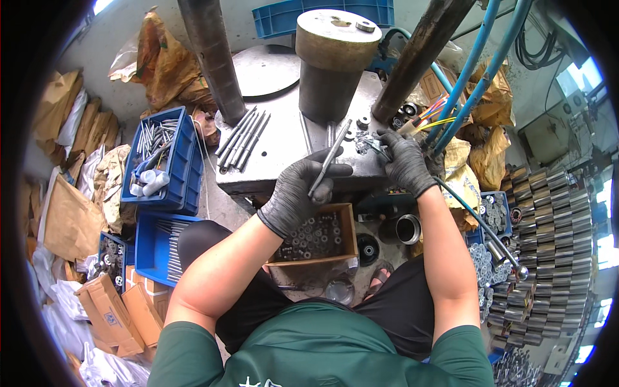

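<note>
Both my hands wear dark gloves and are over the grey metal press table (277, 169). My left hand (298, 193) is closed around a slim metal shaft (331, 160), which tilts up and away to the right. Further right, my right hand (409, 166) has its fingers curled down at a small cluster of metal parts (365, 143); what lies between the fingertips is too small to make out. A row of similar shafts (245, 138) rests on the table's left side. A small metal ring (363, 122) sits just beyond the cluster.
A thick press cylinder (332, 84) stands between two steel columns (216, 64). Below the table is an open box (353, 232) of small rings. Blue bins (193, 174) of shafts stand left; blue hoses (480, 84) and a long-handled lever (474, 216) are at right, before stacked metal cylinders (548, 238).
</note>
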Available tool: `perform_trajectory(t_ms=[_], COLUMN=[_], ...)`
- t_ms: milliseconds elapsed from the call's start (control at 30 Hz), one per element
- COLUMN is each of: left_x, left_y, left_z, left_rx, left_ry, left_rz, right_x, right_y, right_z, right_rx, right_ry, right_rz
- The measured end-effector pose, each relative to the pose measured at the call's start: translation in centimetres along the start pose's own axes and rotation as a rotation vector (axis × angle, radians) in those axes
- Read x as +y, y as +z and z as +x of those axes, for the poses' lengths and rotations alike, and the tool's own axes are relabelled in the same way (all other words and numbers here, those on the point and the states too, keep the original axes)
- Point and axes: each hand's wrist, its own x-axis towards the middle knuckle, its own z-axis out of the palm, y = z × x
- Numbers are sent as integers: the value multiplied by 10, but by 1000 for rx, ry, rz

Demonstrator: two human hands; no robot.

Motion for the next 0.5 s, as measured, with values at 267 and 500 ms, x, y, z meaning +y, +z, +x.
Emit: perform_trajectory(t_ms=[267,500], left_x=[4,0], left_y=[29,-6], left_z=[2,8], left_rx=[243,60], left_ry=[47,63], left_rz=[-21,65], right_x=[10,0], right_y=[0,-4], right_z=[-5,-44], right_rx=[20,86], right_ry=[-22,-87], right_rz=[-123,-161])
